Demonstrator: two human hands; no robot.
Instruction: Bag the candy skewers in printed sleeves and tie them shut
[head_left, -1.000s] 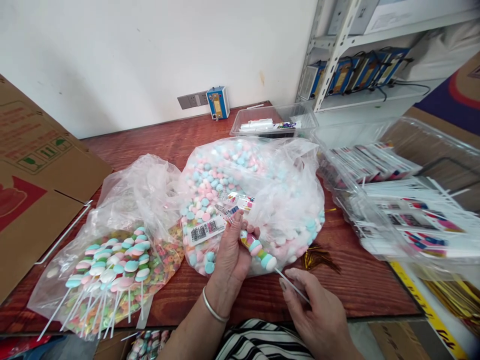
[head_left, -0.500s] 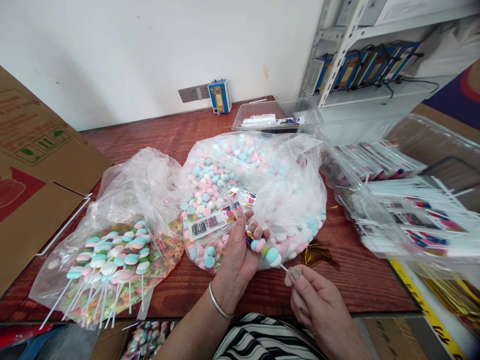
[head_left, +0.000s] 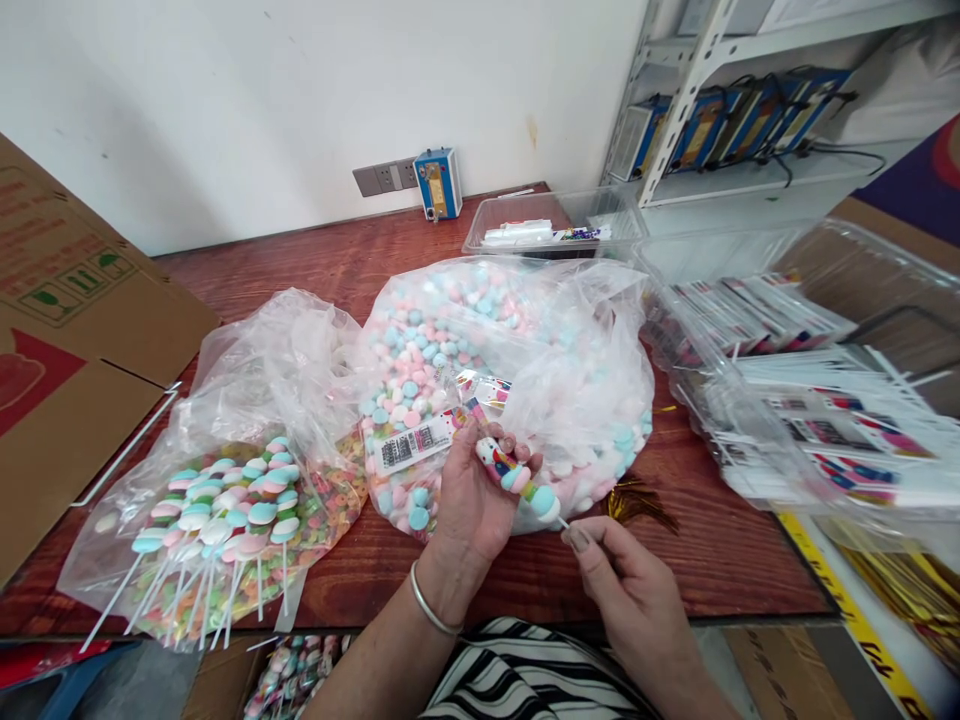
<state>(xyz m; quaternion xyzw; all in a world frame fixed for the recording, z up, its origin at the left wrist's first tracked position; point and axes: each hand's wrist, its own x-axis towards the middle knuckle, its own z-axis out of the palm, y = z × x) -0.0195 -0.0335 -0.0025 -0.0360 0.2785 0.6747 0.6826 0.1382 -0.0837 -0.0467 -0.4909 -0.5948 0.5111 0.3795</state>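
Since the earlier frame the right hand (head_left: 626, 590) has slid up the stick, so the candy skewer (head_left: 521, 480) now sits further inside the printed sleeve (head_left: 431, 435). The left hand (head_left: 469, 495) has a closed grip round the sleeve and the skewer's upper candies; the right hand's grip pinches the white stick just below the lowest candy. Both hover above the near edge of the surface (head_left: 720, 560), in front of the bag of pastel candies (head_left: 517, 370). Toward the near left corner lies a bag of finished skewers (head_left: 225, 520).
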